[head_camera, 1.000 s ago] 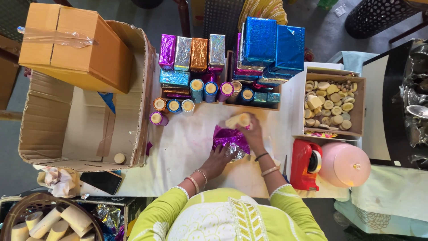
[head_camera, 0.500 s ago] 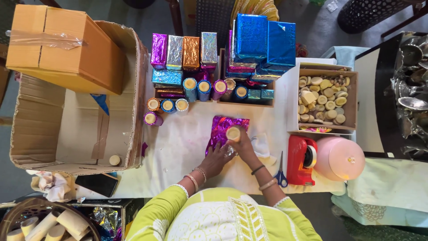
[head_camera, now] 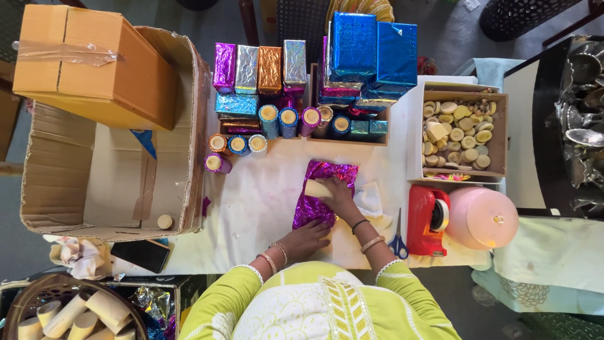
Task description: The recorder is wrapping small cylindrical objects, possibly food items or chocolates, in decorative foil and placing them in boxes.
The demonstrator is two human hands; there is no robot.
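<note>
Right hand: the right hand (head_camera: pixel 340 194) is lying over a cream cardboard tube (head_camera: pixel 316 189), fingers curled on it and pressing it down onto the foil.
Left hand: the left hand (head_camera: pixel 308 236) is resting flat, fingers spread, on the near edge of the foil sheet, gripping nothing.
Foil sheet: a purple foil sheet (head_camera: pixel 324 192) is lying open on the surface (head_camera: pixel 251 201), running from just under the wrapped boxes down to the left hand.
Tube: it is lying across the upper half of the foil, its bare end pointing left.
Wrapped tubes: foil-covered tubes (head_camera: pixel 238 146) are standing upright in a cluster just beyond the sheet, apart from it.
Wrapped boxes: foil-wrapped boxes (head_camera: pixel 261 66) in purple, silver, copper and blue are standing in a row at the far edge.
Open carton: a big open cardboard carton (head_camera: pixel 104 182) is sitting to the left, with one bare tube in its near corner.
Disc box: a box of pale discs (head_camera: pixel 456 129) is sitting to the right.
Scissors: blue-handled scissors (head_camera: pixel 397 236) are lying just beside the right wrist.
Tape dispenser: a red tape dispenser (head_camera: pixel 428 219) is standing near the scissors, beside a pink dome (head_camera: pixel 481 217).
</note>
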